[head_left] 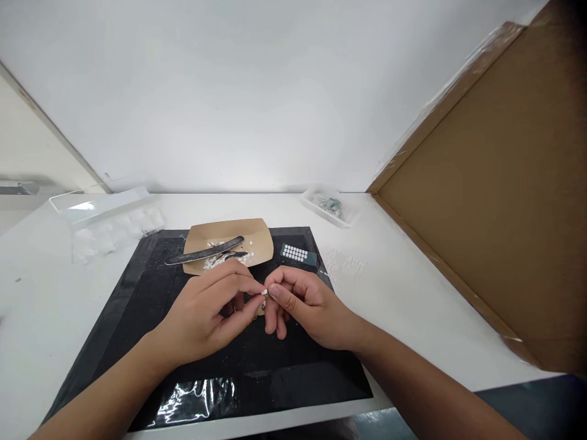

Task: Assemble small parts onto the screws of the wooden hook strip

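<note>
Over the black mat (275, 385) my two hands meet fingertip to fingertip. Between them is a tiny white piece (265, 292), too small to name exactly. My left hand (211, 305) pinches it from the left with thumb and forefinger. From the other side, the thumb and forefinger of my right hand (307, 302) close on it, its other fingers curled below. Under the fingertips, a small tan object (261, 309) is mostly hidden. Just behind the hands stands a brown paper tray (257, 235) with white bits in it. A dark, curved nail file (206, 250) lies across that tray.
A dark block (298, 253) bearing rows of white dots lies behind my right hand. Several small clear pieces (353, 264) are right of it. A white dish (328, 206) with greenish contents and a clear compartment box (110, 226) stand farther back. Cardboard (481, 201) rises at the right.
</note>
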The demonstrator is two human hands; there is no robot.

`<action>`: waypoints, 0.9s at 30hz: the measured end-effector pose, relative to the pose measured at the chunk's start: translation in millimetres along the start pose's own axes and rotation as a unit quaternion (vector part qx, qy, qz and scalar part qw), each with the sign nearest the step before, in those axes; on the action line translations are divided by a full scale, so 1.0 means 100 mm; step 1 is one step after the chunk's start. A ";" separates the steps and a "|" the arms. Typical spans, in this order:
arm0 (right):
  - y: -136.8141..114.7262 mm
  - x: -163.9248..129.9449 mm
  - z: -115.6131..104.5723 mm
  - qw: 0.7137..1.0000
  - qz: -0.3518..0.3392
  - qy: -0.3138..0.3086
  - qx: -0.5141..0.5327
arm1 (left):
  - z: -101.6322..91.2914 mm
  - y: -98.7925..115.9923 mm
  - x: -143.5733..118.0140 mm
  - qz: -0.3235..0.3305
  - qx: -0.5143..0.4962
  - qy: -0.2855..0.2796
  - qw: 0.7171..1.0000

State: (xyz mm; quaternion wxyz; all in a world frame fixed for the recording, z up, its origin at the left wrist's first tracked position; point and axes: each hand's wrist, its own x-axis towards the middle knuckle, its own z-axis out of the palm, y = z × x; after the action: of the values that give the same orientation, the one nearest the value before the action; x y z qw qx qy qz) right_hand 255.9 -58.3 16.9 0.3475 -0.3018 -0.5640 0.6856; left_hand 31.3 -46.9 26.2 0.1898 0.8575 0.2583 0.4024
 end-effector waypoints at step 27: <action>0.06 0.04 -0.06 0.996 0.044 -0.023 0.070 | 0.04 0.03 -0.03 -0.031 -0.030 -0.009 0.999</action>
State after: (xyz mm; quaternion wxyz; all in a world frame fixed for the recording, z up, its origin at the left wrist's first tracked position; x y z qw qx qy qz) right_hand 257.5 -52.7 10.1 0.3241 -0.2851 -0.5085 0.7451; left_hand 33.7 -51.3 23.6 0.2303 0.8467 0.2711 0.3957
